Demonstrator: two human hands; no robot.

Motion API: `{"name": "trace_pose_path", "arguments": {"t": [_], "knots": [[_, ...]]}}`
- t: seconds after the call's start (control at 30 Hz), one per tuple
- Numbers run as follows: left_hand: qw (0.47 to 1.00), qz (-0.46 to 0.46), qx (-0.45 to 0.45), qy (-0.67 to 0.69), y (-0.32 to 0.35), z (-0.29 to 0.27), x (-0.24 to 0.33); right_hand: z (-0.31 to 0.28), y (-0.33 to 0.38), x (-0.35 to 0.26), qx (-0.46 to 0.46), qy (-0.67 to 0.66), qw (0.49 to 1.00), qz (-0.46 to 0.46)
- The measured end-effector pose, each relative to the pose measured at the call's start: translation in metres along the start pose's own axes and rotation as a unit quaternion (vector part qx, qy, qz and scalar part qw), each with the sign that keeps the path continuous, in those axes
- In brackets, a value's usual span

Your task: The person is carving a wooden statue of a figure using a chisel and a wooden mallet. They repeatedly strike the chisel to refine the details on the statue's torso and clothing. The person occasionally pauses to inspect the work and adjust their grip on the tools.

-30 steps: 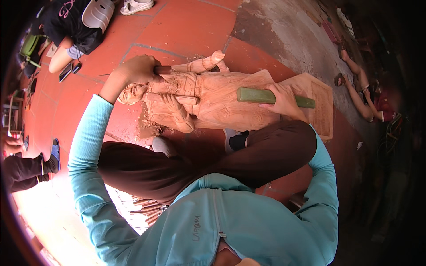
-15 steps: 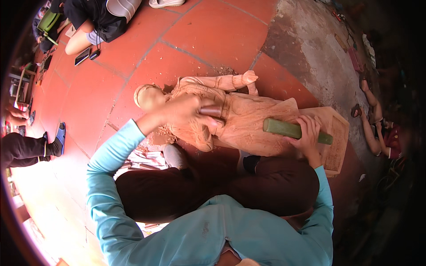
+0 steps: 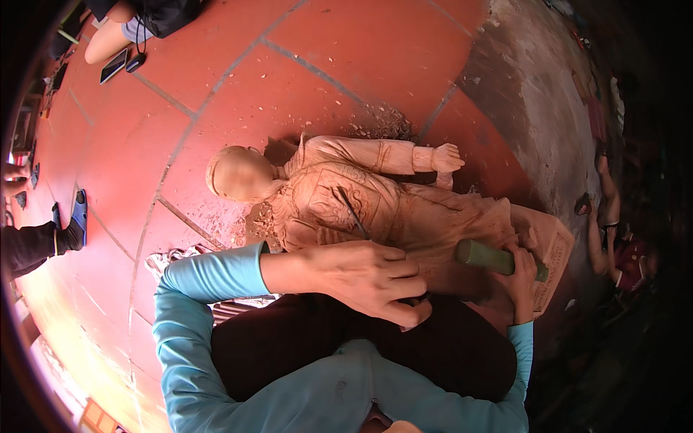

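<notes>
A carved wooden statue of a robed figure lies on its back across the floor before my knees, head to the left and base to the right. My left hand is closed around a chisel; its thin dark shaft shows above the knuckles, over the statue's chest. Most of the handle is hidden by the fingers. On the right, my right hand grips a green cylindrical mallet, held over the lower robe near the base.
Wood chips are scattered on the red tiled floor beyond the statue. A phone lies at the upper left beside a seated person. Another person's slippered foot is at the left. Rough concrete borders the tiles at right.
My left hand has moved nearer to my lap and rightward, turning so the chisel's shaft shows. The mallet and right hand have shifted slightly nearer and right. The view has shifted too.
</notes>
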State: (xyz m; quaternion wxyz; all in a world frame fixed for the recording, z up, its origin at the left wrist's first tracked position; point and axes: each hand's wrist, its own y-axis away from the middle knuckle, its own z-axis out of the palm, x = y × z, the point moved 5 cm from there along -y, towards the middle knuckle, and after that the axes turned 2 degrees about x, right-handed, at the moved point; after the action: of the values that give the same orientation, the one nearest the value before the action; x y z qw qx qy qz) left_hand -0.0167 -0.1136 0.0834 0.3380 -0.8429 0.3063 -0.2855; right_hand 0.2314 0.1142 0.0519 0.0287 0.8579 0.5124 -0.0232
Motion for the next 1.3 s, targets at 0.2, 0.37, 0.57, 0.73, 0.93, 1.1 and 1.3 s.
{"name": "trace_pose_path", "arguments": {"t": [0.2,0.37,0.57,0.73,0.93,1.1,1.3], "knots": [[0.997,-0.013,0.049,0.064,0.012,-0.002,-0.014,-0.027,-0.041,-0.018,0.067,-0.083,0.994,0.04],[0.987,-0.076,0.037,0.136,0.016,0.007,-0.026,-0.04,-0.073,-0.054,0.052,-0.116,0.992,-0.027],[0.974,-0.107,0.077,0.183,0.019,0.004,-0.033,-0.046,-0.087,-0.096,0.066,-0.141,0.964,-0.214],[0.975,-0.107,0.094,0.171,0.019,-0.003,-0.032,-0.068,-0.093,-0.123,0.016,-0.187,0.969,-0.158],[0.964,-0.118,0.162,0.173,0.016,-0.004,-0.034,-0.077,-0.095,-0.145,0.133,-0.141,0.945,-0.262],[0.967,-0.126,0.157,0.153,0.012,-0.003,-0.038,-0.082,-0.099,-0.15,0.173,-0.163,0.94,-0.244],[0.964,-0.121,0.166,0.167,0.009,-0.007,-0.044,-0.086,-0.098,-0.151,0.17,-0.159,0.947,-0.224]]}}
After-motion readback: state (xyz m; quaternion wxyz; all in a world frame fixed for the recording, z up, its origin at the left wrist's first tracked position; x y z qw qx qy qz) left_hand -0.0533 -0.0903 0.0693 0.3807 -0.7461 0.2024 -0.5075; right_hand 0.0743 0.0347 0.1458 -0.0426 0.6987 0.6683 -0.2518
